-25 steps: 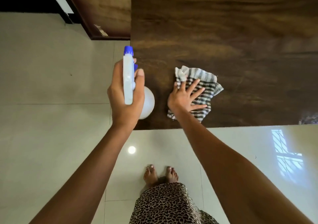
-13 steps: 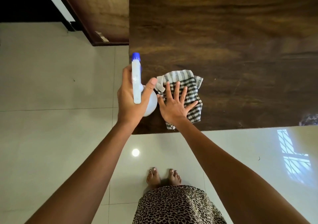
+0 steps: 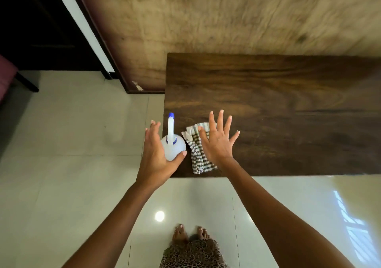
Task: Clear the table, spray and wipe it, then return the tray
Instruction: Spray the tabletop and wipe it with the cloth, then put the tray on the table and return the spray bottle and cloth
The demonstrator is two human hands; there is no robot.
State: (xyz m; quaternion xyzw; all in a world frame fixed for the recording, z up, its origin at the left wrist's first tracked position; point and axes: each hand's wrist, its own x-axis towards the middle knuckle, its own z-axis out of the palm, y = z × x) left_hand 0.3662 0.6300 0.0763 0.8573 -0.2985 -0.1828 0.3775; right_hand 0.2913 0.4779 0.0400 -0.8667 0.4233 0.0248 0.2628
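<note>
A white spray bottle [image 3: 172, 146] with a blue nozzle stands upright on the near left corner of the dark wooden table [image 3: 278, 107]. My left hand [image 3: 155, 156] is beside it with straight fingers, the thumb touching the bottle's near side. A black-and-white striped cloth [image 3: 196, 156] lies crumpled just right of the bottle near the front edge. My right hand [image 3: 217, 142] is over the cloth's right part with its fingers spread wide. Whether it presses the cloth I cannot tell.
The table's far side meets a light wood-panelled wall [image 3: 226, 16]. A dark doorway [image 3: 41, 24] with a white frame is at the far left, and a dark furniture leg [image 3: 26, 82] stands on the glossy tiled floor [image 3: 72, 144]. My bare feet [image 3: 190, 234] are below the table's front edge.
My left hand has set the spray bottle down on the table corner and opened. My right hand has spread its fingers further over the cloth. The view tilted up, showing the wall.
</note>
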